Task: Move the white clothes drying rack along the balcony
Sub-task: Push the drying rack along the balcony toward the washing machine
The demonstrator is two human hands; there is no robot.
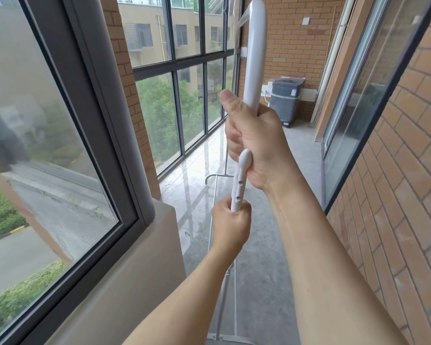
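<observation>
Both hands grip the white clothes drying rack (253, 58): right hand (255, 143) high, left hand (230, 224) low, fingers closed; the balcony floor (296, 170) lies ahead, carrying mostly left.

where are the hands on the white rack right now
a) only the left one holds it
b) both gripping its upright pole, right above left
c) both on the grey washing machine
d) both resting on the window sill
b: the right hand is closed around the white drying rack pole higher up, and the left hand grips the same pole lower down.
</observation>
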